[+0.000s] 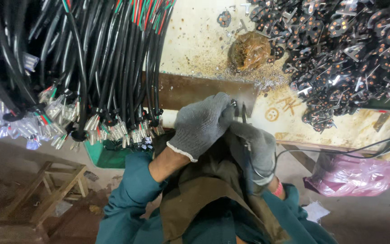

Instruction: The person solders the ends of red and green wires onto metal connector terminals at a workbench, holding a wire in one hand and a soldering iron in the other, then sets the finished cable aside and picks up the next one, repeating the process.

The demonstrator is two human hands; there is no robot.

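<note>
A: Where are the hands?

B: Both in grey knit gloves, close together at the worktop edge, centre of view. The left hand (200, 124) is curled shut, fingertips pinching a small black plug piece with metal pins (236, 106). The right hand (256, 147) is closed too, gripping a thin black cable (339, 152) that runs off to the right, w/ its fingertips up against the same piece.

A: So the piece is between both hands?

B: Yes, held at the fingertips, just above the rusty brown metal plate (190, 90) on the pale, stained worktop (195, 40). Can't tell how the cable end joins the piece; too small and dark.

A: What's around them?

B: Top right, a big heap of black plug inserts with copper dots and silver pins (344, 49), spread over the worktop. Near the centre top, a brown greasy lump (249, 50) w/ gritty dust about it. Left, a thick bundle of black cables with red and green cores (109, 58) hangs down, ends fitted w/ clear sleeves and metal terminals (113, 129).

A: And lower down?

B: A wooden stool (46, 194) on the floor at left, a pink plastic bag (353, 174) at right. The person wears teal sleeves (132, 194) and an olive-brown apron (204, 194).
</note>
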